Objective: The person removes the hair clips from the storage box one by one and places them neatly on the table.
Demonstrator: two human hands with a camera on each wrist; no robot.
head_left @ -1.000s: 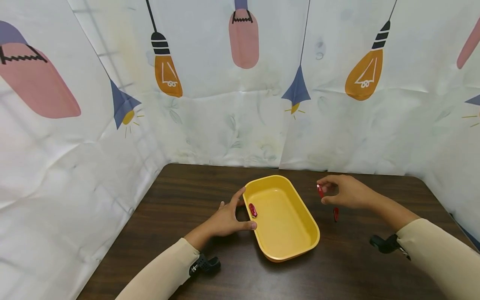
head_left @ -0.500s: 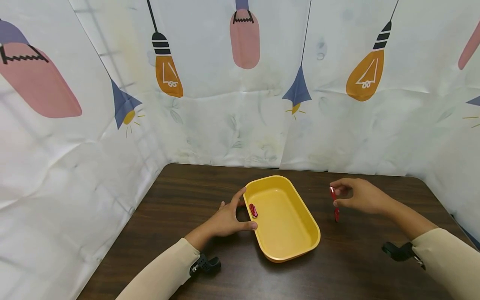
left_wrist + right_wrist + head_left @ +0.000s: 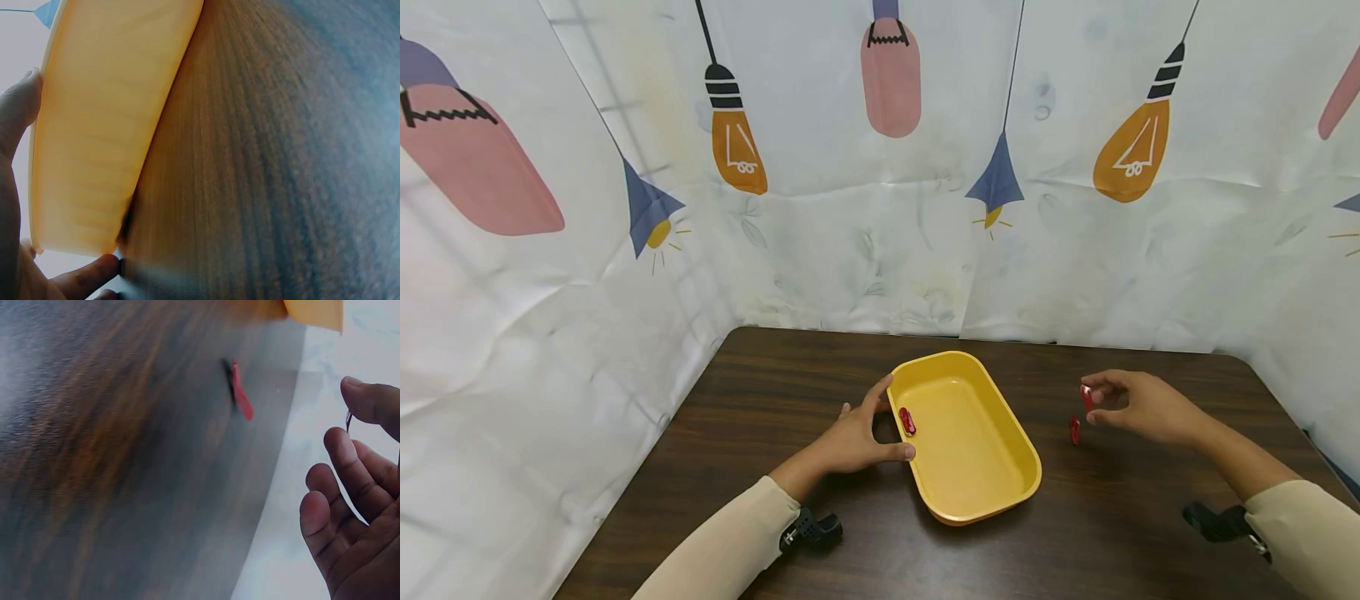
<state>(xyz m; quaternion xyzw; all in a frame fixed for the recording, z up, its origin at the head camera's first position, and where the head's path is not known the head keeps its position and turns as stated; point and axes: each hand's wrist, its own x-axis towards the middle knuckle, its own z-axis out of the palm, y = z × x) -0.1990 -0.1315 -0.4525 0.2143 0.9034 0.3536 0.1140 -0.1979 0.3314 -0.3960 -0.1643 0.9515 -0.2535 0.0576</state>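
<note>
A yellow plastic tray (image 3: 966,442) sits on the dark wooden table. My left hand (image 3: 853,437) holds its left side, with the thumb (image 3: 24,106) on the rim and the other fingers at the far left corner. Inside, against that wall, lies a red hair clip (image 3: 907,422). To the right of the tray my right hand (image 3: 1142,408) pinches a second red hair clip (image 3: 1086,397) between thumb and index finger; only its thin edge shows in the right wrist view. A third red hair clip (image 3: 241,394) lies on the table just below this hand.
The brown table (image 3: 760,375) reaches back to a white curtain (image 3: 850,250) printed with lamps and bulbs, which also hangs along both sides. A black wrist camera (image 3: 816,529) is on the left forearm, another black camera (image 3: 1217,522) on the right.
My right hand has moved right and toward me, away from the tray, with the hair clip still pinched. My left hand and the tray have stayed in place.
</note>
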